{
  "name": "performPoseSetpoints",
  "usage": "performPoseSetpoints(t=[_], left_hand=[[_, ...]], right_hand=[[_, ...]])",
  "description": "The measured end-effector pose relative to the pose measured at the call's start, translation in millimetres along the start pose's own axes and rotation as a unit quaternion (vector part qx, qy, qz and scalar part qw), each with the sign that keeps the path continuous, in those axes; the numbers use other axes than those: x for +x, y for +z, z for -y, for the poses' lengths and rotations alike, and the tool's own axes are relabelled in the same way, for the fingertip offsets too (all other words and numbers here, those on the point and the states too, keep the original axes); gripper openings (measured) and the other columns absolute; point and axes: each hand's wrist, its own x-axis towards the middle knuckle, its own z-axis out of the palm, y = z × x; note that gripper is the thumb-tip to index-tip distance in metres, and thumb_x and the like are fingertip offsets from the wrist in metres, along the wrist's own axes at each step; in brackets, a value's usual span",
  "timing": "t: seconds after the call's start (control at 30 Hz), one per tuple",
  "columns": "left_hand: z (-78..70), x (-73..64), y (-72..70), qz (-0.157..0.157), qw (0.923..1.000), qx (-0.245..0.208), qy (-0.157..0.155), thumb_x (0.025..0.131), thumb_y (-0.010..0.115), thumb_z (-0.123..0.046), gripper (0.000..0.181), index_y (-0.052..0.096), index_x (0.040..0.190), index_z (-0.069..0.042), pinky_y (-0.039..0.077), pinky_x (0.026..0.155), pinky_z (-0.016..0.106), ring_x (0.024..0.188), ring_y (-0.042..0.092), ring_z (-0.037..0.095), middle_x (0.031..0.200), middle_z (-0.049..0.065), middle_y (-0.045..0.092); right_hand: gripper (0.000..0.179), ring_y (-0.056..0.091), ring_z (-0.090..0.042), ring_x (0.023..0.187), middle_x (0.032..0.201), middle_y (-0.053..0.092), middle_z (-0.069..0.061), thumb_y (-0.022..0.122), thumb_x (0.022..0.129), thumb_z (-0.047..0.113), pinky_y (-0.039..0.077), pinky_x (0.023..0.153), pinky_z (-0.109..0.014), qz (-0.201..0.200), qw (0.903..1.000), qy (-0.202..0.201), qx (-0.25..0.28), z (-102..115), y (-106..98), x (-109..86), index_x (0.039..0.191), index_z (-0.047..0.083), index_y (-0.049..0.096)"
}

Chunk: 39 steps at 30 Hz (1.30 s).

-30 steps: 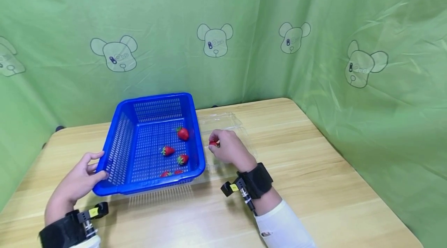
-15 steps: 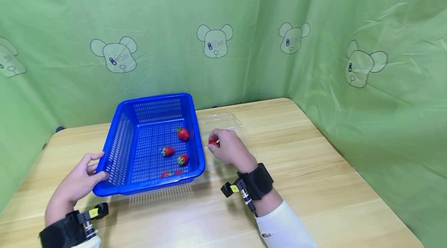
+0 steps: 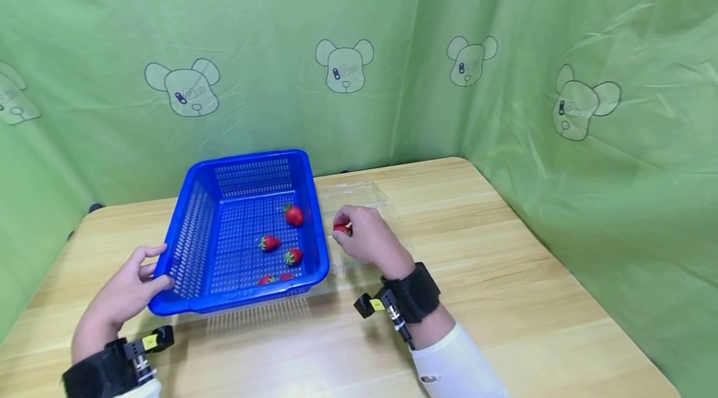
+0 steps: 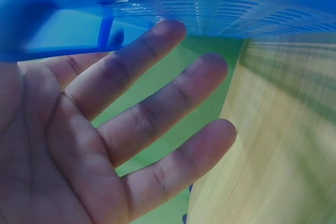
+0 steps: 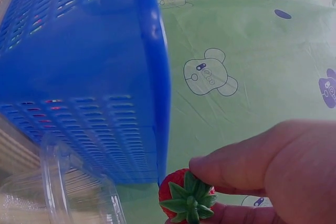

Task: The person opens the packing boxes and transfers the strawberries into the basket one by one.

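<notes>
My left hand (image 3: 120,292) holds the left rim of a blue plastic basket (image 3: 311,211), thumb over the rim. In the left wrist view, the other fingers (image 4: 181,163) stretch out under the rim beside the slotted wall. Several strawberries (image 3: 270,243) with green leaves lie in the basket, mostly toward its right side. Just right of the basket, my right hand (image 3: 370,239) pinches one strawberry (image 5: 173,195) between thumb and fingers, its leafy top facing the right wrist camera. Under that hand a clear plastic clamshell box (image 3: 348,189) stands with its lid up, partly hidden.
A light wooden table (image 3: 477,273) carries everything. Green curtains (image 3: 252,24) printed with bear heads hang along the back and sides. Each wrist wears a black strap with a small camera mount (image 3: 415,292).
The right hand has shifted very slightly left toward the basket, still pinching the strawberry. The left hand and basket look unmoved.
</notes>
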Motion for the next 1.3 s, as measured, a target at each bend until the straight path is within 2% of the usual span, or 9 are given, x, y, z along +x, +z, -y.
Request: performPoseSetpoints(t=[0.33,0.73,1.3], left_hand=[[2.1,0.2,-0.2,-0.003,1.0,-0.001,0.0,0.094,0.053,-0.004,0.068,0.012,0.148,0.008,0.058,0.077,0.039,0.096,0.067,0.037,0.13,0.045,0.043],[1.4,0.1,0.1,-0.007,0.9999,-0.003,0.007,0.094,0.052,-0.002,0.067,0.012,0.146,0.009,0.059,0.076,0.038,0.094,0.067,0.036,0.129,0.045,0.043],[-0.8,-0.4,-0.8,-0.004,1.0,0.007,0.0,0.095,0.051,-0.003,0.066,0.012,0.147,0.009,0.058,0.076,0.039,0.096,0.066,0.037,0.13,0.046,0.041]], right_hand=[[0.006,0.058,-0.015,0.074,0.083,0.063,0.0,0.071,0.087,0.01,0.051,0.064,-0.027,-0.003,0.9999,-0.015,0.004,4,-2,-1.4,0.09,0.009,0.065],[0.005,0.057,-0.013,0.073,0.082,0.062,0.001,0.07,0.088,0.011,0.051,0.063,-0.025,-0.005,0.9999,-0.015,0.007,5,0,-1.6,0.089,0.01,0.065],[0.005,0.057,-0.013,0.072,0.082,0.062,0.001,0.07,0.088,0.011,0.051,0.062,-0.024,-0.007,0.9993,-0.032,0.018,12,-1,-4.9,0.089,0.009,0.065]])
